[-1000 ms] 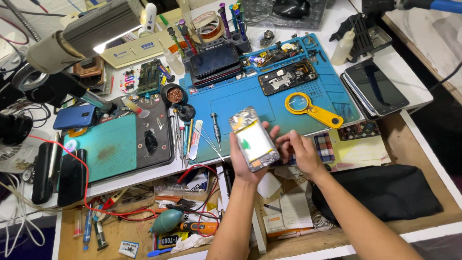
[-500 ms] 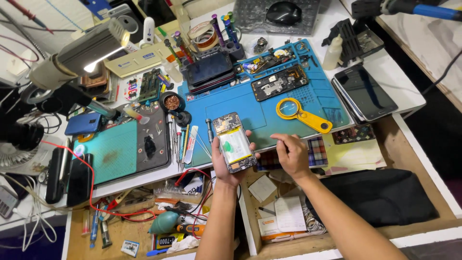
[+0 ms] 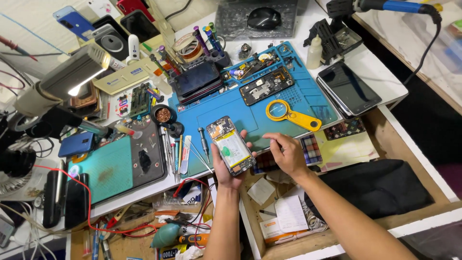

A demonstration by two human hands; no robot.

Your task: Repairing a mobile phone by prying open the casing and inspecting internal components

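My left hand [image 3: 226, 168] holds an opened phone [image 3: 230, 145] with its back cover off, battery and circuit board showing, just above the front edge of the blue work mat [image 3: 250, 115]. My right hand [image 3: 287, 153] hovers to the right of the phone, fingers loosely curled and pinched near its edge; whether it holds a small part I cannot tell. A yellow magnifying glass [image 3: 291, 115] lies on the mat just beyond my right hand. A small screwdriver [image 3: 203, 139] and tweezers [image 3: 198, 154] lie left of the phone.
A second opened phone frame [image 3: 266, 85] and a dark phone [image 3: 196, 79] rest farther back on the mat. A stack of black phones [image 3: 347, 87] sits at right. A green mat [image 3: 113, 168] lies at left, a lamp [image 3: 72, 77] above it. An open drawer [image 3: 288, 212] holds papers.
The view has shifted, so the bench appears lower and left. My right hand has drawn slightly away to the right of the phone, which my left hand still holds.
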